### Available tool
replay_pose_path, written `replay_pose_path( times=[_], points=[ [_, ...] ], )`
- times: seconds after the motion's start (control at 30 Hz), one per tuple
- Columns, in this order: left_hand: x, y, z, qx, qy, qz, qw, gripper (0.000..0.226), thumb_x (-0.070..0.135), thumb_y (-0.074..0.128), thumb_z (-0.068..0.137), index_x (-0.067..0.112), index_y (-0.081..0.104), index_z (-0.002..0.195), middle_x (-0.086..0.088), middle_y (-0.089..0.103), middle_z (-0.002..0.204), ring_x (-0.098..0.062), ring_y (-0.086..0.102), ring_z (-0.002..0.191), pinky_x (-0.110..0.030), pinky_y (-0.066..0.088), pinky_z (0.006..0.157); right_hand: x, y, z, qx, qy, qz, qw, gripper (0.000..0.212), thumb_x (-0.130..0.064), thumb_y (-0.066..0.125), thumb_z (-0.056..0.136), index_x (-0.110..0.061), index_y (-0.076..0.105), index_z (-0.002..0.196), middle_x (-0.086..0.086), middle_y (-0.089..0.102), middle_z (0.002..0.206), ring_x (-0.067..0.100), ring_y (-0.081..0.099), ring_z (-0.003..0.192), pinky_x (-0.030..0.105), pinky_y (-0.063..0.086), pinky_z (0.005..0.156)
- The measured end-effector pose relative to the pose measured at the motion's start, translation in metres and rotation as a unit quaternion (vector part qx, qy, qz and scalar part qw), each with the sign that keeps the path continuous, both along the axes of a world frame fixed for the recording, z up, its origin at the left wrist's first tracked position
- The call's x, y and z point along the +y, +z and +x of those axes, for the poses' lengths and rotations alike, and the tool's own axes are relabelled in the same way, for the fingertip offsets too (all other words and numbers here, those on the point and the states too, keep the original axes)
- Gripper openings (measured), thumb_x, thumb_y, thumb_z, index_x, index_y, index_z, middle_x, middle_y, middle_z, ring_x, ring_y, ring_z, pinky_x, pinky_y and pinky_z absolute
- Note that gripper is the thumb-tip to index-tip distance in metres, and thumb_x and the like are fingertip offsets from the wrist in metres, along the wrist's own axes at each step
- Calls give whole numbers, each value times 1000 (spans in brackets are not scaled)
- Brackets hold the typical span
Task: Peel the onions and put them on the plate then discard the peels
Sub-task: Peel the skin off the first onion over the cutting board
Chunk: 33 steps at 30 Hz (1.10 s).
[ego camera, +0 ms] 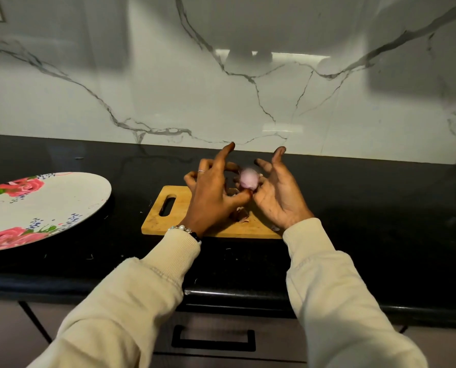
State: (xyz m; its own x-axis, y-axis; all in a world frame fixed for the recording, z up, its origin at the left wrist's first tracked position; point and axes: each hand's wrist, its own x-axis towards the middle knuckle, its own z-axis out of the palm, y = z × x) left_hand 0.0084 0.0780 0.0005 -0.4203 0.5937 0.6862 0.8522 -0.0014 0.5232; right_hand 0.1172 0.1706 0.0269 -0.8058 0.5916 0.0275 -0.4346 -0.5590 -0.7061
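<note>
We hold one onion (248, 178) above the far end of the board (173, 217), between both hands. Our right hand (277, 193) cradles it from the right side, thumb and lower fingers curled against it while the upper fingers splay toward the wall (221, 88). Our left hand (210, 192) meets it from the left: the thumb tip pinches at the onion's lower edge, the index finger points up and away, and the other fingers curl loosely. The onion shows pale pink, mostly bare of dark skin; it is a little blurred.

Below the hands, some peels (239, 217) lie on the board near its front edge. The board sits near the middle of the bench (381, 221), handle slot to the left.

The plate (88, 192), flowered with pink roses, lies at the bench's left end, well apart from the board, and carries no onion in the part we see.

A drawer handle (213, 338) shows below the bench's front edge.
</note>
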Motion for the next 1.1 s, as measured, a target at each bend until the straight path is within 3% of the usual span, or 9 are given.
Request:
replay_pose_path(
  times=[0.1, 0.23, 0.33, 0.53, 0.67, 0.77, 0.93, 1.1],
  points=[
    [-4, 3, 1, -65, 2, 28, 997, 84, 50, 63, 73, 38, 27, 147, 24, 57, 113, -5, 36, 117, -37, 21, 91, -1, -1, 1, 14, 3, 50, 999, 61, -33, 59, 87, -2, 42, 138, 19, 68, 109, 27, 71, 91, 42, 62, 71],
    [-4, 5, -1, -146, 23, 74, 986, 78, 49, 73, 79, 40, 32, 145, 37, 52, 103, -7, 37, 116, -44, 28, 99, 4, -6, 1, 12, -5, 120, 993, 39, -2, 59, 86, 0, 58, 125, 17, 70, 111, 26, 69, 97, 40, 58, 88],
    [-4, 4, -3, -140, 29, 76, 987, 77, 52, 73, 78, 37, 35, 144, 32, 58, 103, -8, 40, 118, -45, 29, 98, 5, -8, 1, 5, -1, 141, 990, 30, 10, 53, 91, 3, 61, 119, 17, 72, 106, 23, 71, 93, 37, 58, 88],
    [-5, 5, -2, -105, 36, 57, 992, 76, 51, 73, 76, 38, 39, 142, 20, 66, 110, -6, 38, 121, -32, 18, 85, 3, -7, 1, 3, -34, 152, 988, 31, 13, 55, 88, 6, 62, 117, 17, 72, 107, 23, 71, 94, 30, 61, 78],
    [-8, 6, -5, -120, -8, 87, 989, 43, 49, 67, 85, 45, 54, 125, 25, 63, 102, -8, 51, 113, -43, 36, 97, 2, -5, 1, -3, -23, 157, 987, 25, 9, 47, 95, 2, 64, 113, 11, 74, 99, 19, 71, 86, 27, 60, 72],
    [-7, 5, -11, -136, -27, 105, 985, 21, 31, 67, 90, 26, 72, 110, 12, 71, 101, -11, 61, 98, -45, 50, 89, 1, -5, 3, -1, -8, 159, 987, 28, 11, 40, 98, 1, 63, 109, 10, 75, 94, 20, 73, 84, 27, 59, 65],
    [-6, 6, -11, -91, -20, 91, 991, 19, 19, 71, 88, 14, 76, 105, 2, 74, 91, -13, 65, 87, -25, 50, 81, 5, -8, -1, -8, -16, 176, 984, 32, 13, 40, 96, 1, 61, 118, 14, 68, 113, 21, 69, 99, 29, 59, 81],
    [-6, 6, -10, -50, -9, 75, 996, 18, 12, 70, 87, 9, 76, 104, -3, 73, 86, -17, 63, 82, -27, 49, 76, 8, -12, -3, -13, -20, 181, 983, 33, 14, 40, 96, 7, 57, 124, 19, 65, 116, 25, 66, 105, 31, 56, 88]
  ],
)
